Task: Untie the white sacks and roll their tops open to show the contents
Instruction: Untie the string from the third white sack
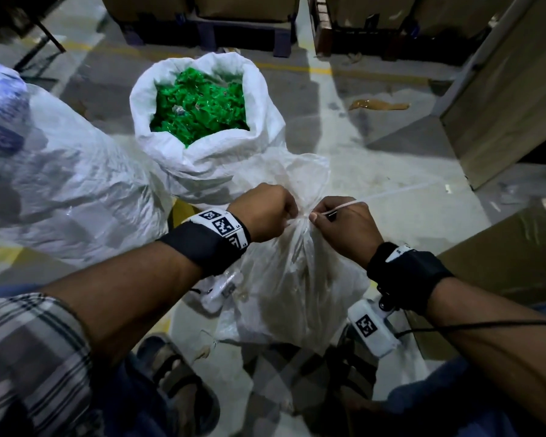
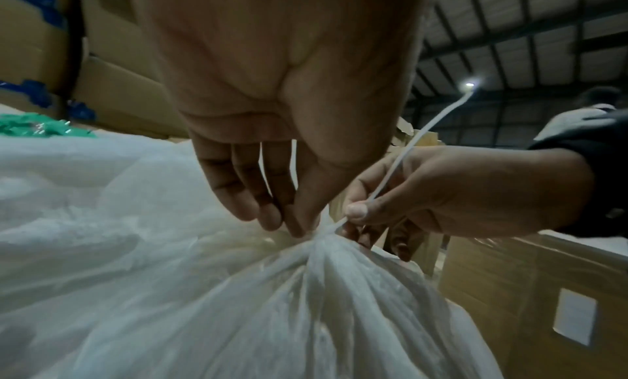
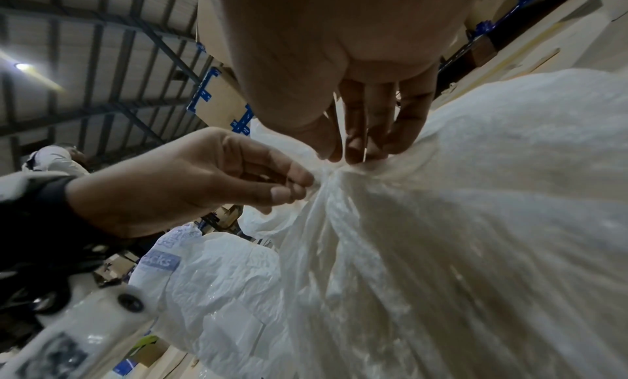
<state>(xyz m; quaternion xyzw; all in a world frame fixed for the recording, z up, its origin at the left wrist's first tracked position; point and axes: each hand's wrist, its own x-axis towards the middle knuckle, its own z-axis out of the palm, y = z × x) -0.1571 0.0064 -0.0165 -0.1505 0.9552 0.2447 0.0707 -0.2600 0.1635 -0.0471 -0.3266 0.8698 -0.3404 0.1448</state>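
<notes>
A translucent white sack (image 1: 297, 279) stands between my feet, its neck bunched and bound by a thin white tie (image 1: 388, 193). My left hand (image 1: 292, 216) pinches the gathered neck at the knot; its fingertips (image 2: 299, 223) press into the plastic. My right hand (image 1: 316, 217) pinches the tie (image 2: 404, 148) between thumb and finger right at the knot, and the loose end runs up and to the right. In the right wrist view my right hand's fingertips (image 3: 353, 153) meet the left hand (image 3: 299, 188) at the bunched neck. Behind stands a woven sack (image 1: 221, 159), its top rolled open on green pieces (image 1: 199, 102).
A large closed white sack (image 1: 63, 178) with blue print lies at the left. A cardboard box (image 1: 517, 253) stands close on the right, a tall board (image 1: 511, 96) beyond it. Boxes on pallets (image 1: 208, 29) line the back. Another person (image 2: 584, 116) is off to the side.
</notes>
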